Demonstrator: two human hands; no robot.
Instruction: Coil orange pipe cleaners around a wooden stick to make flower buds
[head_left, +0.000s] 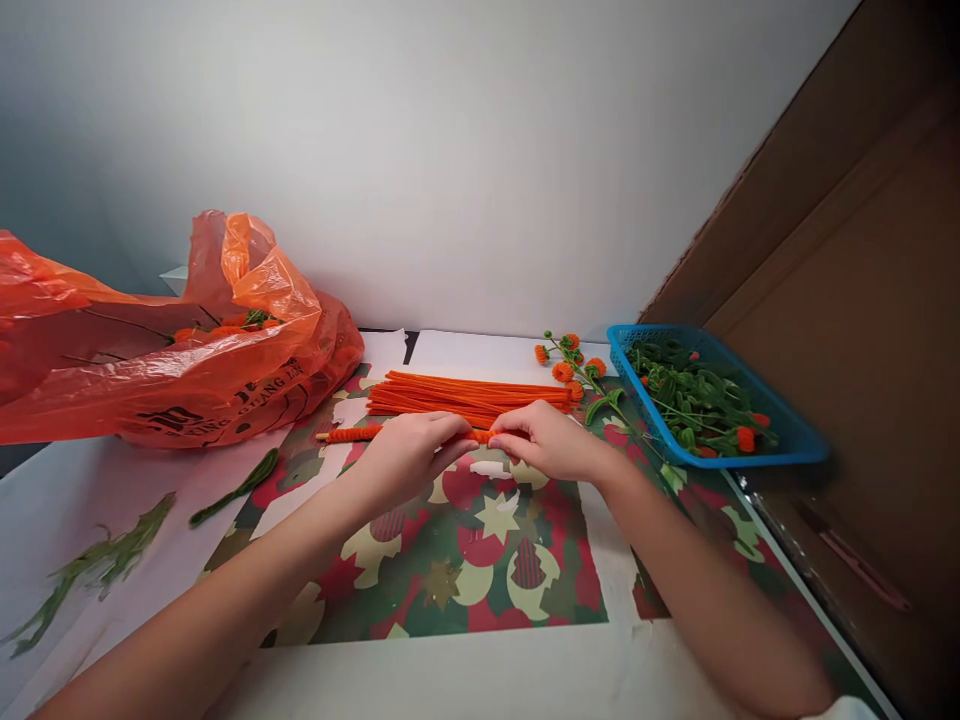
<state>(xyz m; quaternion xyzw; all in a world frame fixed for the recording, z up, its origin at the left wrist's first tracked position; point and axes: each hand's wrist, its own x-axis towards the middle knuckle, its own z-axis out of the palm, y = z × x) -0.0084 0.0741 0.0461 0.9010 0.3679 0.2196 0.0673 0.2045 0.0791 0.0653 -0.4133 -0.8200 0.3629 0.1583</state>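
Note:
My left hand [412, 447] is closed over a thin stick wound with orange pipe cleaner [354, 434], whose bare tip pokes out at the left. Thumb and fingertips of my right hand [546, 440] pinch the orange pipe cleaner at the stick's right part, close to my left fingertips. Just behind both hands lies a bundle of straight orange pipe cleaners [465, 392]. A finished stem of orange pipe-cleaner flowers [566, 368] with green leaves rests beyond my right hand. My palms hide part of the stick.
At the left sits an orange plastic bag [277, 390] holding orange flowers. Green pipe-cleaner pieces [236, 490] lie before it. A blue basket [772, 460] of green leafy stems stands at the right, beside a cardboard panel [847, 260]. Patterned paper [480, 570] covers the table.

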